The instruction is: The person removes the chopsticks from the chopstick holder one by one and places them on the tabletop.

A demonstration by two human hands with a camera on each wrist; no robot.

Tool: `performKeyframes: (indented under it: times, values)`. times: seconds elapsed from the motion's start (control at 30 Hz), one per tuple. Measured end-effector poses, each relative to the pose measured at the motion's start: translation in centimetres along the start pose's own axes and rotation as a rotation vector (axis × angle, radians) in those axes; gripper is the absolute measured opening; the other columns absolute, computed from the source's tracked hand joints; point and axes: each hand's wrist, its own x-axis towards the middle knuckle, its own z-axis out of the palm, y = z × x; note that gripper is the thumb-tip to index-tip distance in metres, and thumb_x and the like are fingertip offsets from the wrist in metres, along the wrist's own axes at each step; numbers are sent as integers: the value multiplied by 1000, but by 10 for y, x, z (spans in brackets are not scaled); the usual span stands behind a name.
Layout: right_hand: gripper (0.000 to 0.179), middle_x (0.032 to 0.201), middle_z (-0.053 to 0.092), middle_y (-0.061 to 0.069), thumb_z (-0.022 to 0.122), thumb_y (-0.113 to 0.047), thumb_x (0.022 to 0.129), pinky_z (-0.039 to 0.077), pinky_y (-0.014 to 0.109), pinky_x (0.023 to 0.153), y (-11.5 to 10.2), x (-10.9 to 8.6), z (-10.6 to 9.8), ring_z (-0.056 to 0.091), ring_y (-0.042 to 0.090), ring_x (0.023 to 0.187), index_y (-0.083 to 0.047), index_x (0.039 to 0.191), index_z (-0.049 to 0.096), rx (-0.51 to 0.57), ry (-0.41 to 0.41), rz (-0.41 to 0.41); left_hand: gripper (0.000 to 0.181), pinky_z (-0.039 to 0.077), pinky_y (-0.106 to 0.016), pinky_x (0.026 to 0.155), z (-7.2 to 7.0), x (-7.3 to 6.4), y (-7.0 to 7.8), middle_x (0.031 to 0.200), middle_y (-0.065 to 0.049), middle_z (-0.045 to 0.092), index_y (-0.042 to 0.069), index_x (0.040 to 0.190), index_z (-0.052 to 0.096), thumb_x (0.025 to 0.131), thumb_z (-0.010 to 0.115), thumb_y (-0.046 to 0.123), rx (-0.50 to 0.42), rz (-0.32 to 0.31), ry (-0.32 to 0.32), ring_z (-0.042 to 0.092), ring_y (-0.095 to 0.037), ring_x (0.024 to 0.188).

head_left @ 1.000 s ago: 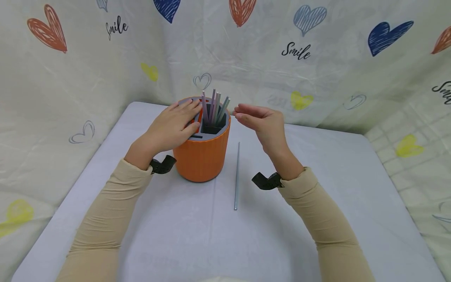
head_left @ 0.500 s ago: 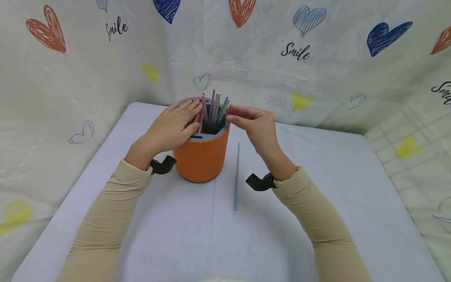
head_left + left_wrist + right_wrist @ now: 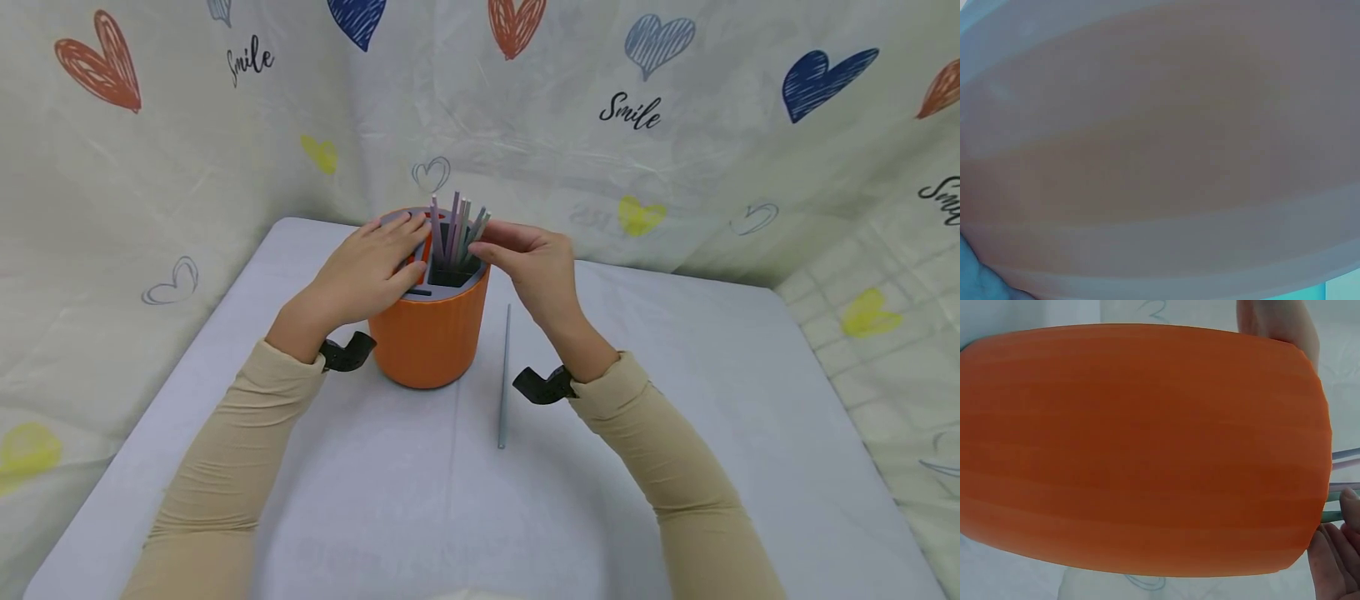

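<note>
An orange round desk organizer [image 3: 427, 346] with a grey divided top stands on the table. Several slim pastel pencils [image 3: 452, 233], purple, pink and pale green, stand upright in its dark compartment. My left hand [image 3: 360, 267] lies palm down across the organizer's left side, fingers spread. On the right, my right hand [image 3: 531, 257] is at the rim, thumb and fingers pinching a green pencil [image 3: 1331, 516] among the standing ones; the fingertips are partly hidden. The left wrist view is filled by the organizer's ribbed side [image 3: 1160, 156].
A single pale blue-grey pencil [image 3: 504, 375] lies on the white table [image 3: 420, 500], right of the organizer and pointing away from me. Behind the table hangs a white cloth [image 3: 540, 142] printed with hearts.
My right hand has moved left from beside the organizer to its rim and taken hold of a green pencil. The left hand has stayed in place.
</note>
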Motion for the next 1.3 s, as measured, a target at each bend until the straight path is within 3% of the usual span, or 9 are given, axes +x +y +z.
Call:
performKeyframes:
  times: [0.47,0.73,0.87,1.1,1.3]
  values:
    - [25,95,72,8,74,-15,78,55,29,83,1,2,7,66,14,95,-5,100,73,-50,25,-56,57,5,-39,119,2,0,-1,154,-3,20,12,148,24,98,29,40,-11,-17,-7,11,-18,144]
    - [24,91,72,11,70,-4,79,55,29,84,-30,-9,9,68,11,89,7,100,70,-38,26,-79,57,5,-39,119,3,0,-2,155,-3,19,13,148,24,99,29,40,-6,-14,-7,11,-18,144]
    - [24,94,71,15,71,-3,79,55,29,83,-36,-6,6,69,11,86,9,100,69,3,31,-118,57,4,-38,119,3,0,-1,155,-3,18,14,148,23,98,29,40,-1,-14,-6,10,-17,144]
    - [22,85,73,3,74,-5,76,54,32,86,-40,5,-4,69,18,87,4,96,72,108,39,-188,56,5,-38,119,2,-1,-2,155,-2,18,14,148,23,98,29,40,3,-14,-2,10,-18,144]
    - [23,83,72,6,73,1,74,54,33,87,-55,4,-12,69,20,85,6,97,71,207,51,-235,56,5,-39,119,2,-1,-1,155,-2,19,14,148,24,98,28,39,-5,-10,1,11,-18,144]
